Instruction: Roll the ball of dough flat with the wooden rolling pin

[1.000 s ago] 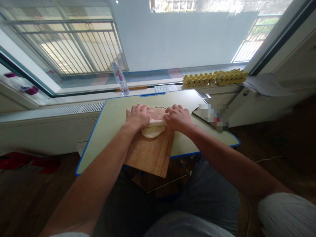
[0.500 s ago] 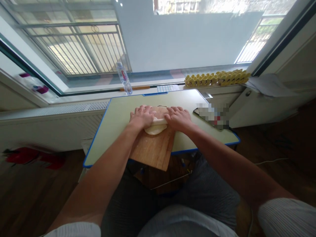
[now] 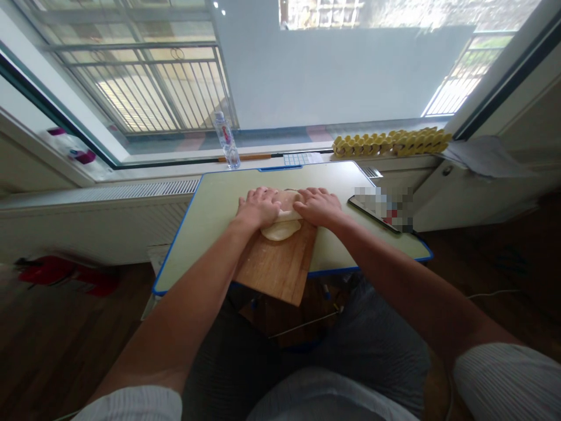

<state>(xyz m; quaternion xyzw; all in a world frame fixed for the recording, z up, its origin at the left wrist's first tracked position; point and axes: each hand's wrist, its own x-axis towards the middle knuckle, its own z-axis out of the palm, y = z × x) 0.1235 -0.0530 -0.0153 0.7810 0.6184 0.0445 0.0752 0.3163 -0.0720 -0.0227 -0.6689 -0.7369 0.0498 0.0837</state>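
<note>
A pale rolling pin [image 3: 289,216] lies across a flat, pale piece of dough [image 3: 280,231], which shows mostly on the near side of the pin. My left hand [image 3: 261,207] is over the pin's left end and my right hand [image 3: 318,206] over its right end. Both palms face down on the pin, thumbs toward its middle, and they cover its ends. Under the dough is a wooden cutting board [image 3: 276,269], its near corner jutting past the table's front edge.
The pale green table [image 3: 210,216] has a blue rim. A phone [image 3: 372,211], partly blurred out, lies at its right. Along the windowsill are a plastic bottle [image 3: 227,143] and yellow egg-tray-like stacks [image 3: 390,143]. Red items [image 3: 65,275] sit on the floor at left.
The whole view has shifted slightly, so everything appears a little farther right. Both hands stay on the rolling pin over the dough, with hardly any visible movement.
</note>
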